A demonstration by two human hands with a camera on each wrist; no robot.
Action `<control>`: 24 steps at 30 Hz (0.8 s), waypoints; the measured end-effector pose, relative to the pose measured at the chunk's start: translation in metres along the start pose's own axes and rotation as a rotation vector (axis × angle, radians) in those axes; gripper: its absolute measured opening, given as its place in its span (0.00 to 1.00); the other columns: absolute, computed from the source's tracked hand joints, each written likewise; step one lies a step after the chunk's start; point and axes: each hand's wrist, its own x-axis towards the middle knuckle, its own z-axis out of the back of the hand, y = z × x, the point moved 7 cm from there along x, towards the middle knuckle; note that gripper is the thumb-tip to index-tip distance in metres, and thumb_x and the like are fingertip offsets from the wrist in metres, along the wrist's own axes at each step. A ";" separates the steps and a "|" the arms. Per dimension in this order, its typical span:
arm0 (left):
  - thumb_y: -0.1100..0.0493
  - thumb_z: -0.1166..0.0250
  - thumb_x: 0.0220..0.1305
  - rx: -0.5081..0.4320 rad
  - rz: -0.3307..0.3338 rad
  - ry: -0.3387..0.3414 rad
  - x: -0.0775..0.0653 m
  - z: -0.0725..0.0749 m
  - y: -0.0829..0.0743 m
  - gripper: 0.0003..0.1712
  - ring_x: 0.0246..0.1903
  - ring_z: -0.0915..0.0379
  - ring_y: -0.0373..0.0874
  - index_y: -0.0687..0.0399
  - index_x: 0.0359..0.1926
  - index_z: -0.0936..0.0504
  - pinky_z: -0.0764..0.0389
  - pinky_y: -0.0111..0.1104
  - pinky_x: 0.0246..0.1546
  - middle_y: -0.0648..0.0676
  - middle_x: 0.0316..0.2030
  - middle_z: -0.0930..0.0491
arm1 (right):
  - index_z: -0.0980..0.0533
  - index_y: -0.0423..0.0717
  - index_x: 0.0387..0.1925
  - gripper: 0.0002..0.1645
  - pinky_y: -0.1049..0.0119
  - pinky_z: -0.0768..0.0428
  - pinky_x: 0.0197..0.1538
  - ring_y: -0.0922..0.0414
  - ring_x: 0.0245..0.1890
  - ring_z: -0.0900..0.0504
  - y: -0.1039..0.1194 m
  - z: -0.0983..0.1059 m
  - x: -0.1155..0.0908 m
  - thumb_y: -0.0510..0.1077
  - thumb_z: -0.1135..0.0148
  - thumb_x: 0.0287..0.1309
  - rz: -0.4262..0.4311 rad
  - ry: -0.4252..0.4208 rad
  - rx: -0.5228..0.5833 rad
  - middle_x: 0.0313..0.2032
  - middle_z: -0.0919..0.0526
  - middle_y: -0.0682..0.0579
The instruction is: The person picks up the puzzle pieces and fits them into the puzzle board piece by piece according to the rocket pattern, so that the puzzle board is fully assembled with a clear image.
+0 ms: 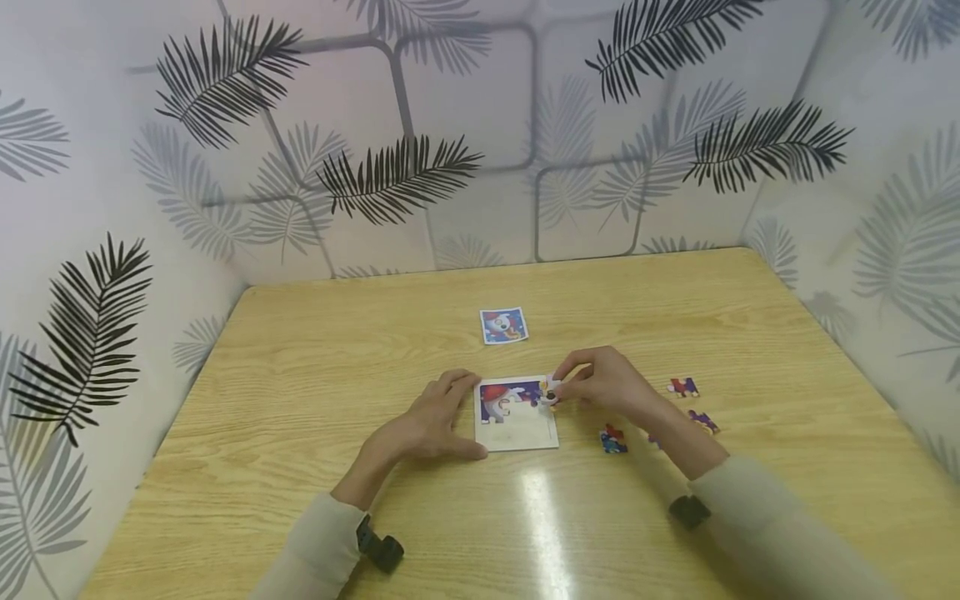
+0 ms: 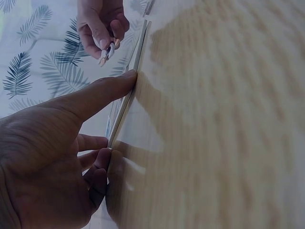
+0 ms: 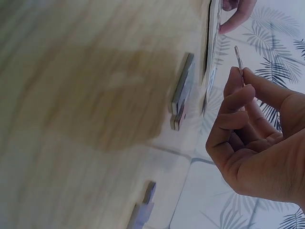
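Note:
A square white puzzle tray [image 1: 517,433] lies on the table, its upper part filled with joined pieces showing a red and white figure on purple. Along the tray's left side rests my left hand [image 1: 431,421], thumb straight at the near corner and fingertips at the far corner. The left wrist view shows that thumb [image 2: 105,93] against the tray's thin edge. My right hand [image 1: 607,383] pinches a puzzle piece [image 1: 550,395] between thumb and fingertips over the tray's upper right. In the right wrist view, this piece [image 3: 238,58] is seen edge-on, raised off the table.
Loose puzzle pieces lie right of the tray: a red and purple one [image 1: 683,387], a purple and yellow one [image 1: 703,421] and a blue and red one [image 1: 613,439]. Another is partly hidden by my right forearm. A small picture card [image 1: 504,325] lies beyond the tray.

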 end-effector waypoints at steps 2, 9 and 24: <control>0.40 0.22 0.49 0.000 0.002 0.000 0.000 0.000 0.000 0.61 0.72 0.48 0.56 0.48 0.78 0.46 0.38 0.51 0.71 0.53 0.76 0.50 | 0.17 0.43 0.39 0.08 0.64 0.20 0.34 0.52 0.31 0.18 0.002 -0.004 0.002 0.42 0.30 0.58 0.004 0.015 0.023 0.32 0.11 0.44; 0.40 0.23 0.49 -0.003 0.000 -0.005 0.000 0.000 0.000 0.61 0.72 0.47 0.55 0.48 0.78 0.46 0.37 0.51 0.71 0.53 0.76 0.49 | 0.21 0.39 0.36 0.08 0.69 0.27 0.26 0.56 0.25 0.22 0.010 -0.020 0.010 0.39 0.29 0.57 0.045 0.046 0.064 0.29 0.12 0.44; 0.39 0.23 0.49 -0.010 -0.002 -0.009 0.000 0.001 0.000 0.61 0.71 0.46 0.55 0.48 0.77 0.45 0.37 0.51 0.70 0.52 0.76 0.49 | 0.20 0.43 0.30 0.06 0.70 0.30 0.26 0.60 0.24 0.26 0.023 -0.040 0.016 0.38 0.28 0.54 0.033 0.026 -0.079 0.27 0.16 0.51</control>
